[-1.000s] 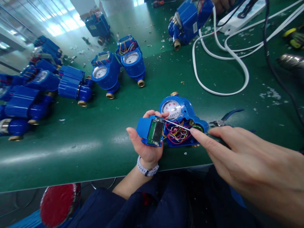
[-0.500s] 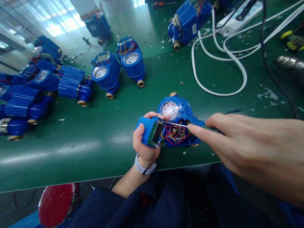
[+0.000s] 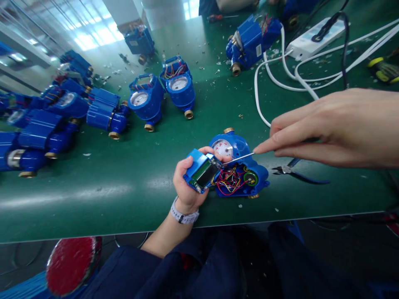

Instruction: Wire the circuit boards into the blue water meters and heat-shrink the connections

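My left hand [image 3: 187, 182] is closed around a blue meter cover with a display board [image 3: 205, 173] facing up. Thin coloured wires [image 3: 230, 180] run from the board into the open blue water meter [image 3: 240, 143] beside it, which has a round dial and a green-rimmed round part inside. In my right hand [image 3: 305, 133] is a screwdriver [image 3: 239, 158]. Its thin shaft points left, and the tip is at the upper right edge of the board; exact contact is hard to see. The fingers hide its handle. Below that hand lie dark-handled cutting pliers [image 3: 291, 171].
Several blue water meters [image 3: 145, 99] stand and lie at the left and back of the green table [image 3: 124, 199]. A white power strip [image 3: 318, 39] with looping cables [image 3: 258, 95] is at the back right. Another person's arm [image 3: 233, 5] shows at the far edge. A red stool [image 3: 73, 265] stands below.
My right hand has moved up, tilting the screwdriver so its shaft slopes down to the left. The pliers and the meter's round inner part have come into sight. The view has shifted slightly.
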A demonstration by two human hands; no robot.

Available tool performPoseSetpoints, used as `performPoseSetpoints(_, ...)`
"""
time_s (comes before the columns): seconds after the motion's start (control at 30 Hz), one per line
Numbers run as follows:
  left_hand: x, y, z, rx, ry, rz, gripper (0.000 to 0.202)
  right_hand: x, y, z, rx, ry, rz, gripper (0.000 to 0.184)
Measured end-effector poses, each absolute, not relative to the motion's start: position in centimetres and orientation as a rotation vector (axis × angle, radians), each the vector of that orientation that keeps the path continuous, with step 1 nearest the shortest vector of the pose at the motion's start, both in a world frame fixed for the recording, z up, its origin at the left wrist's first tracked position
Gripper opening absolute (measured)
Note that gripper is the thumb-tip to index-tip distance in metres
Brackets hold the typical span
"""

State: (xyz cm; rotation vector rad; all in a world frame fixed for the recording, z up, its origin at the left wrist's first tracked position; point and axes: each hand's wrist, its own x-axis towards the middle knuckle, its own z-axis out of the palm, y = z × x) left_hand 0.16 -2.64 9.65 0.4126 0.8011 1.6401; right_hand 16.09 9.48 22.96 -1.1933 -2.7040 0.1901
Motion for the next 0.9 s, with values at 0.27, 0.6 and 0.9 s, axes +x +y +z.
performPoseSetpoints(0.27,0.5,-2.1,10.3,0.303,0.759,1.59,0.036,20.6,9.2,21.0,-0.526,-3.029,0.002,0.053)
performPoseSetpoints(0.6,3.7,-2.4,11.0,0.26,0.867,1.829,0.037,18.4,1.4,20.3,-0.687,-3.004,-0.629,0.03)
performPoseSetpoints(0.9,4.7,-2.0,11.5,0.31,0.832,1.818,0.036,16.4,2.2,19.4,-0.861,-3.058,-0.471,0.022)
